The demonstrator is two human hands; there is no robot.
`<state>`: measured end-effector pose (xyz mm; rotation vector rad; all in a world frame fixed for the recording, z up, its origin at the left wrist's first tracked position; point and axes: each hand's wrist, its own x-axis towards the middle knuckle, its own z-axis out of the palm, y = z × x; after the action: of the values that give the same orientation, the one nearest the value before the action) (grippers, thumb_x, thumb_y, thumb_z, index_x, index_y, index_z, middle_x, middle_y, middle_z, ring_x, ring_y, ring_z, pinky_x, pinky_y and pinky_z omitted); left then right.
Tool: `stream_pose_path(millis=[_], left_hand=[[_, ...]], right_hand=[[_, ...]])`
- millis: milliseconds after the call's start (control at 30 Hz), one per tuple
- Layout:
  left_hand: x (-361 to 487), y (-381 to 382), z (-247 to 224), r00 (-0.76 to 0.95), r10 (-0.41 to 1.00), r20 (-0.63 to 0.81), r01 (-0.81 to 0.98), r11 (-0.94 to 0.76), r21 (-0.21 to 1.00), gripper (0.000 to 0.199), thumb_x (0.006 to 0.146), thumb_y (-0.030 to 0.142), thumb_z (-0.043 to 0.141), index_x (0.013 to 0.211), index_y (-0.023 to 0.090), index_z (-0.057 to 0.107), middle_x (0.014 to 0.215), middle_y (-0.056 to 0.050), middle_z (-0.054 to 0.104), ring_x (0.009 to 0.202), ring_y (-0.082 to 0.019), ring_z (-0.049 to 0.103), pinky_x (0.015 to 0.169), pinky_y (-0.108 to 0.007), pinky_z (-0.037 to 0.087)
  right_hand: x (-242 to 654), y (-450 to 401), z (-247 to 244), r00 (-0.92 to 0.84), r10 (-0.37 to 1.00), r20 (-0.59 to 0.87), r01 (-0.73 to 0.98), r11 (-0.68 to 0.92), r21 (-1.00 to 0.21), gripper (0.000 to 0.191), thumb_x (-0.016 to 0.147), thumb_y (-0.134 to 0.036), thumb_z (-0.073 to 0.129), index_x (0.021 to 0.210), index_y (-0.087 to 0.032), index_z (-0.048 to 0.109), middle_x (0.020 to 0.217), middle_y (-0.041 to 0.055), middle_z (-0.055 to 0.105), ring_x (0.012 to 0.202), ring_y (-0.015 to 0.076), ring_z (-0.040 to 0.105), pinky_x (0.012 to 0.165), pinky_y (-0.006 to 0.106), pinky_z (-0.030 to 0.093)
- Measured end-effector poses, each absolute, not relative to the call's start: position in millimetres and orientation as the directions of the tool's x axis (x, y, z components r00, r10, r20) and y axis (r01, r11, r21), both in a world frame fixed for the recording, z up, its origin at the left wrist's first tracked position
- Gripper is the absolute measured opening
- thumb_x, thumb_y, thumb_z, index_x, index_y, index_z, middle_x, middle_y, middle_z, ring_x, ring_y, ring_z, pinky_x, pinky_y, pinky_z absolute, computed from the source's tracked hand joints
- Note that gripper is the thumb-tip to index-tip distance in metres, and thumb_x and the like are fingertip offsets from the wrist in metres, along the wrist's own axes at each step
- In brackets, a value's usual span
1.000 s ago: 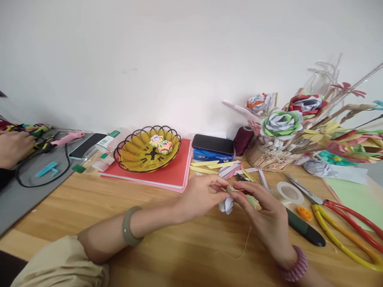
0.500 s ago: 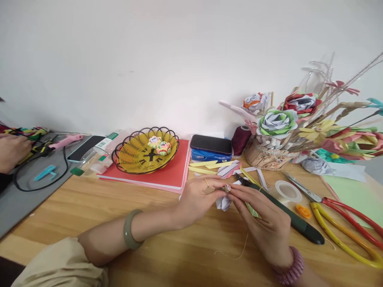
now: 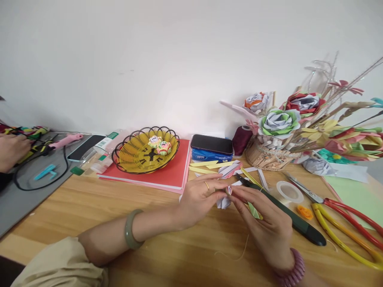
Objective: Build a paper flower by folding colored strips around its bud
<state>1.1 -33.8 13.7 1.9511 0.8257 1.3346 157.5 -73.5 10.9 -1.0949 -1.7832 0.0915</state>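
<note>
- In the head view, the left hand (image 3: pixel 194 201) and right hand (image 3: pixel 266 223) pinched a tiny striped paper roll (image 3: pixel 229 190) between nearly closed fingers.
- The roll was over the table (image 3: pixel 167 259), near some white paper (image 3: pixel 223 203).
- The fingers seemed to be shaping it.
- Moving it looked to need soft, steady pinching.

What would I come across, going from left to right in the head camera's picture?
Another person's hand → pink-handled tool → yellow basket → camera wearer's left hand → small folded paper piece → wearer's right hand → orange paper flower → pale green paper.
</note>
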Motion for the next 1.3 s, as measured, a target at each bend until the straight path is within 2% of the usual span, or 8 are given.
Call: stream_pose_path(millis=[267, 467, 567, 700, 867, 1000, 1300], left_hand=[[1.0, -34.6, 13.7, 0.279, 0.825, 0.492, 0.146, -0.543, 0.827, 0.017, 0.075, 0.018, 0.061, 0.090, 0.021, 0.068, 0.097, -0.004, 0.070, 0.104, -0.019, 0.059, 0.094, -0.036, 0.046], [0.5, -34.0, 11.0, 0.279, 0.841, 0.464, 0.128, -0.511, 0.850, 0.010, 0.073, 0.019, 0.063, 0.082, 0.016, 0.067, 0.089, -0.007, 0.071, 0.104, -0.020, 0.059, 0.095, -0.036, 0.045], [-0.3, -33.0, 10.7, 0.288, 0.804, 0.521, 0.133, -0.572, 0.809, 0.008, 0.073, 0.018, 0.063, 0.081, 0.017, 0.065, 0.086, -0.006, 0.071, 0.101, -0.019, 0.060, 0.093, -0.036, 0.046], [-1.4, -31.7, 12.6, 0.284, 0.722, 0.631, 0.145, -0.683, 0.716, 0.005, 0.073, 0.020, 0.064, 0.077, 0.017, 0.063, 0.080, -0.006, 0.069, 0.086, -0.017, 0.063, 0.082, -0.032, 0.049], [-0.3, -32.8, 16.5, 0.258, 0.723, 0.641, 0.196, -0.689, 0.698, 0.007, 0.071, 0.020, 0.066, 0.072, 0.016, 0.061, 0.075, -0.007, 0.066, 0.077, -0.016, 0.061, 0.072, -0.028, 0.050], [0.3, -34.1, 18.8, 0.272, 0.731, 0.626, 0.196, -0.679, 0.707, 0.007, 0.072, 0.022, 0.065, 0.072, 0.017, 0.060, 0.074, -0.005, 0.066, 0.078, -0.016, 0.061, 0.073, -0.029, 0.049], [-0.4, -34.1, 18.9, 0.288, 0.683, 0.671, 0.238, -0.730, 0.641, 0.003, 0.074, 0.021, 0.062, 0.076, 0.019, 0.060, 0.076, -0.005, 0.066, 0.079, -0.016, 0.060, 0.073, -0.029, 0.047]], right_hand=[[155.7, -74.4, 12.4, -0.084, 0.696, 0.713, 0.633, 0.590, -0.501, 0.025, 0.077, -0.012, 0.059, 0.098, -0.025, 0.064, 0.091, 0.0032, 0.070, 0.082, 0.0200, 0.066, 0.077, 0.036, 0.053], [157.6, -73.0, 11.0, -0.060, 0.728, 0.683, 0.600, 0.572, -0.558, 0.013, 0.078, -0.015, 0.060, 0.088, -0.023, 0.060, 0.086, 0.0047, 0.067, 0.080, 0.0199, 0.064, 0.072, 0.035, 0.052], [160.0, -71.2, 10.7, -0.101, 0.742, 0.663, 0.575, 0.587, -0.570, 0.010, 0.079, -0.015, 0.058, 0.084, -0.023, 0.058, 0.082, 0.0047, 0.065, 0.078, 0.0198, 0.062, 0.070, 0.035, 0.051], [162.3, -68.8, 12.0, -0.159, 0.751, 0.640, 0.516, 0.616, -0.595, 0.010, 0.080, -0.013, 0.054, 0.082, -0.023, 0.055, 0.081, 0.0045, 0.063, 0.078, 0.0193, 0.061, 0.069, 0.033, 0.050], [162.9, -67.2, 12.3, -0.200, 0.771, 0.605, 0.478, 0.615, -0.626, 0.012, 0.081, -0.012, 0.052, 0.086, -0.023, 0.052, 0.081, 0.0039, 0.059, 0.076, 0.0181, 0.058, 0.067, 0.031, 0.048], [163.0, -67.4, 11.3, -0.228, 0.780, 0.582, 0.452, 0.615, -0.646, 0.014, 0.082, -0.012, 0.051, 0.089, -0.023, 0.051, 0.083, 0.0040, 0.056, 0.076, 0.0176, 0.056, 0.067, 0.030, 0.047], [162.6, -66.8, 12.3, -0.246, 0.791, 0.560, 0.436, 0.606, -0.665, 0.014, 0.083, -0.011, 0.050, 0.088, -0.024, 0.051, 0.088, 0.0036, 0.056, 0.083, 0.0173, 0.055, 0.072, 0.029, 0.046]])
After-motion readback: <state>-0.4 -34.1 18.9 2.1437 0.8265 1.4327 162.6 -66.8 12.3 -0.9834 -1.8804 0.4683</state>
